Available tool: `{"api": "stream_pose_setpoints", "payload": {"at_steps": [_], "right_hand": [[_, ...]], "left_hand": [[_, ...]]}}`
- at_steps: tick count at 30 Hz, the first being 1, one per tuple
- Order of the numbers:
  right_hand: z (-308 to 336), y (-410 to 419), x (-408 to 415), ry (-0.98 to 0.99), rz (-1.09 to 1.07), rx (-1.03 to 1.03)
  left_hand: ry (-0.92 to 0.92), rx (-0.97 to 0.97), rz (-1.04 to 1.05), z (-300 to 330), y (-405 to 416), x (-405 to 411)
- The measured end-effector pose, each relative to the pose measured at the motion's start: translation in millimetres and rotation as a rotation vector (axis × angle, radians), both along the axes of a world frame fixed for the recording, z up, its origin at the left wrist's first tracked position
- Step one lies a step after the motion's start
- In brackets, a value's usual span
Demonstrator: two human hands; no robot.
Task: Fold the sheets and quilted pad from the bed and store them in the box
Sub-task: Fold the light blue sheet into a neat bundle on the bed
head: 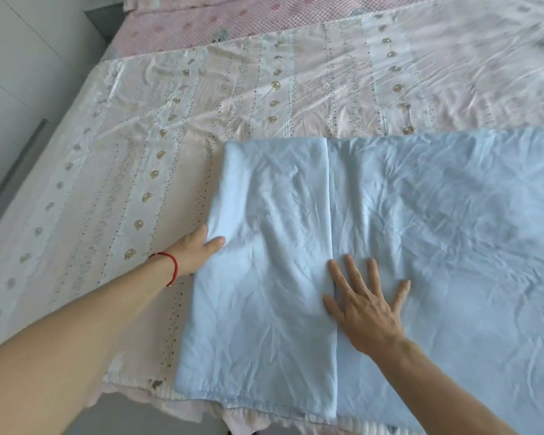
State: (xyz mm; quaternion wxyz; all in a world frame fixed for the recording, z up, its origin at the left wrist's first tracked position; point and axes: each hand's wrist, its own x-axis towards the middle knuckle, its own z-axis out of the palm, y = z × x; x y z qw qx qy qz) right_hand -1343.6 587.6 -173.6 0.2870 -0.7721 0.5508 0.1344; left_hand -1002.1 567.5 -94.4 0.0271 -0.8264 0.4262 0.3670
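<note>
Nearest, the right hand (366, 304) presses flat, fingers spread, on the blue sheet (437, 230) beside its folded flap. The left hand (198, 251) grips the fold's left edge, fingers tucked under, thumb on top. Folding looks midway; beyond, the patterned sheet (201, 105) and pink quilted pad (233, 23) lie unfolded; no box is visible.

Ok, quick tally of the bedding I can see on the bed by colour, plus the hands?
Light blue sheet, partly folded: 1
Pale pink patterned sheet: 1
Pink checked quilted pad: 1
Hands: 2, the left hand gripping the blue fold's edge, the right hand flat on it
Total: 3 bedding pieces, 2 hands
</note>
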Motion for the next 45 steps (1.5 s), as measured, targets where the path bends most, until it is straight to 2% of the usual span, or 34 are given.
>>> {"api": "stream_pose_setpoints", "payload": {"at_steps": [4, 9, 12, 16, 19, 21, 22, 24, 26, 28, 29, 31, 33, 36, 38, 40, 43, 45], "right_hand": [[14.6, -15.3, -9.5, -0.118, -0.011, 0.155], [36.2, -24.9, -39.2, -0.312, -0.119, 0.258], [59.6, -22.1, -64.4, -0.544, -0.310, 0.278], [98.6, -25.8, -106.2, -0.945, -0.708, 0.439], [106.9, -34.0, -158.2, -1.107, -0.894, 0.499], [99.5, -36.4, -188.6, -1.023, -1.038, 0.446], [89.7, -36.2, -204.5, -0.911, -1.070, 0.391], [63.3, -33.6, -227.8, -0.674, -0.984, 0.299], [40.3, -27.8, -237.4, -0.468, -0.883, 0.229], [34.4, -19.6, -234.1, -0.340, -0.785, 0.203], [34.4, -16.6, -231.5, -0.296, -0.729, 0.196], [38.5, -7.7, -227.5, -0.261, -0.692, 0.128], [43.5, 1.6, -224.3, -0.305, -0.784, 0.030], [39.2, 12.0, -223.5, -0.241, -0.824, 0.029], [31.8, 9.1, -219.8, -0.066, -0.727, 0.096], [37.3, -4.5, -211.2, 0.109, -0.636, 0.050], [37.2, -25.4, -188.9, 0.070, -0.544, -0.254], [16.0, -34.7, -176.8, 0.030, -0.407, -0.222]], "left_hand": [[-0.074, -0.045, -0.117, 38.7, -3.0, -32.4], [0.024, -0.394, -0.178, 92.5, -10.8, -109.1], [0.105, -0.506, -0.198, 122.1, -18.2, -177.3], [0.183, -0.600, -0.271, 132.3, -37.6, -277.7], [0.358, -0.468, -0.224, 107.6, -53.7, -352.8], [0.453, -0.367, -0.185, 75.1, -49.4, -382.5], [0.392, -0.352, -0.217, 53.6, -44.3, -388.7], [0.103, -0.276, -0.332, 12.4, -25.2, -372.8], [-0.176, -0.163, -0.357, -18.1, -2.9, -343.9], [-0.250, -0.128, -0.234, -34.5, 17.9, -314.5], [-0.218, -0.139, -0.147, -38.0, 25.9, -304.4], [-0.023, -0.152, 0.084, -44.7, 39.8, -292.3], [0.137, -0.127, 0.217, -46.8, 49.5, -286.1], [0.161, -0.114, 0.205, -46.2, 56.7, -284.7], [0.124, -0.111, 0.146, -51.0, 56.4, -286.3], [0.108, -0.112, 0.113, -56.9, 53.9, -287.0], [0.149, -0.130, 0.136, -59.1, 50.0, -285.4], [0.171, -0.128, 0.129, -58.2, 47.2, -284.4]]}}
